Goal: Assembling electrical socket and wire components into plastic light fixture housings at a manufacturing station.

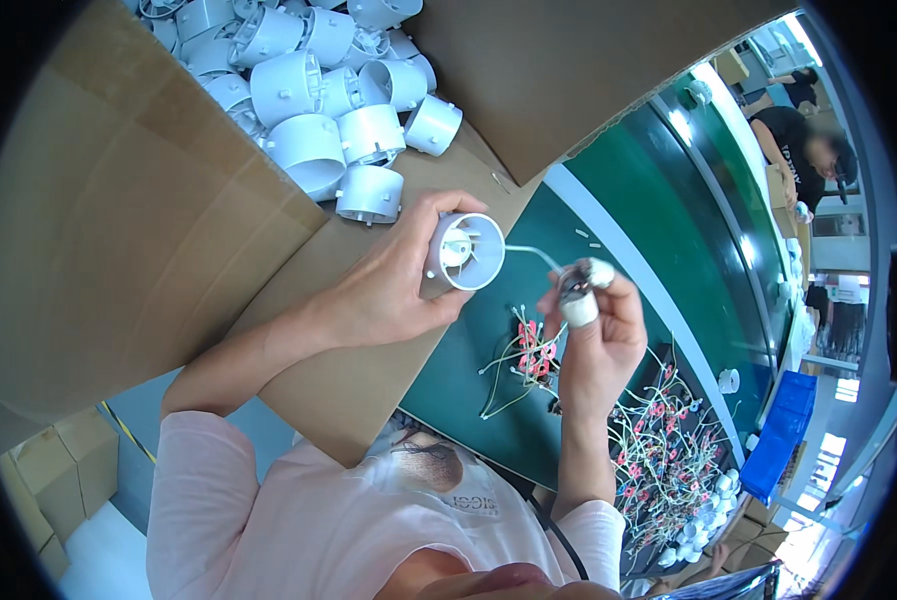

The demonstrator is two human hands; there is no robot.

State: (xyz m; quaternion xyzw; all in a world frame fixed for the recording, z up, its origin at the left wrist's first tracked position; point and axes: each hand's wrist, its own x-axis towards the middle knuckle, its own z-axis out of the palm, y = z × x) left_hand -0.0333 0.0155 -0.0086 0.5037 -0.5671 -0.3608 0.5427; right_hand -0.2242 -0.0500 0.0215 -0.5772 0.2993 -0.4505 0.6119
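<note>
My left hand (401, 265) is closed round a white plastic cup-shaped housing (472, 252), its open end facing me and ribs and a hub showing inside. To the right of it, my right hand (601, 340) pinches a white wire (535, 252) that runs across to the housing's edge. White coverings wrap the thumb tip and a fingertip of that hand. Something dark shows between those tips, too blurred to name. Below, on the green table, lies a small bunch of wired pink-red parts (536, 352).
A large cardboard box (139, 230) with many white housings (287, 88) stands at the left and back. A heap of wired parts (669, 440) lies at the right, near a blue bin (781, 435). Beyond runs a green conveyor (659, 190); a person (799, 150) works at its far side.
</note>
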